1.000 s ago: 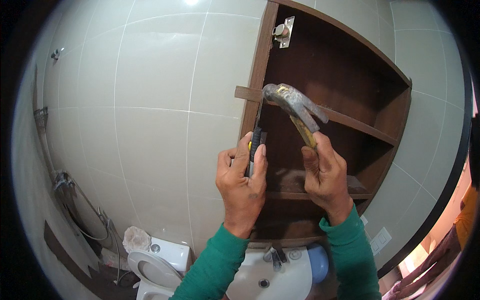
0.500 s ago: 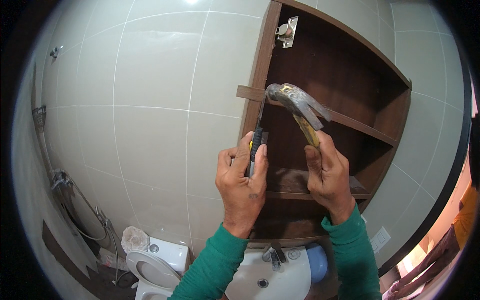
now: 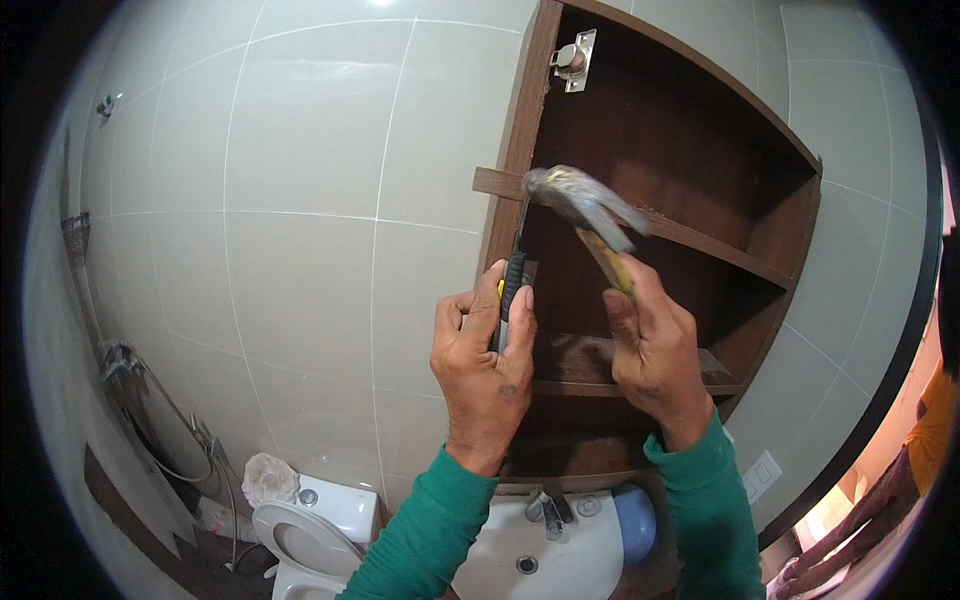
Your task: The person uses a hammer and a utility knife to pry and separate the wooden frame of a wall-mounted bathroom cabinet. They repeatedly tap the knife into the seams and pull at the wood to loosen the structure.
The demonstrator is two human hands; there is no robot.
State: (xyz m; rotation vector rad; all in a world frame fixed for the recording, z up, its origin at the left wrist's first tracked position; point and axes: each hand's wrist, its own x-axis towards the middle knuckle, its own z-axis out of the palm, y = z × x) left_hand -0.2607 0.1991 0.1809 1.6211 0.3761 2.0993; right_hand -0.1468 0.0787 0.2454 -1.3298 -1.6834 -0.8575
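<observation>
My left hand [image 3: 482,365] is wrapped round a utility knife [image 3: 514,270] with a black and grey handle. Its thin blade points up, its upper end at a short brown wood strip [image 3: 496,183] that juts left across the front edge of a wall cabinet [image 3: 521,110]. In my right hand [image 3: 655,345] is a claw hammer [image 3: 580,200] with a worn yellow handle. The hammer's blurred face is against or very close to the blade and the strip's right end; actual contact cannot be made out.
Inside the brown cabinet run several shelves [image 3: 720,255], and a metal hinge [image 3: 574,62] is fixed at its upper left. Below are a white sink [image 3: 540,570] with a faucet [image 3: 547,512], a blue rounded object [image 3: 633,525] and a toilet [image 3: 300,540]. A person [image 3: 900,480] stands at far right.
The hammer head has shifted slightly left, toward the blade and strip, and is now blurred. My right hand moved slightly with it; my left hand and the knife stay nearly in place.
</observation>
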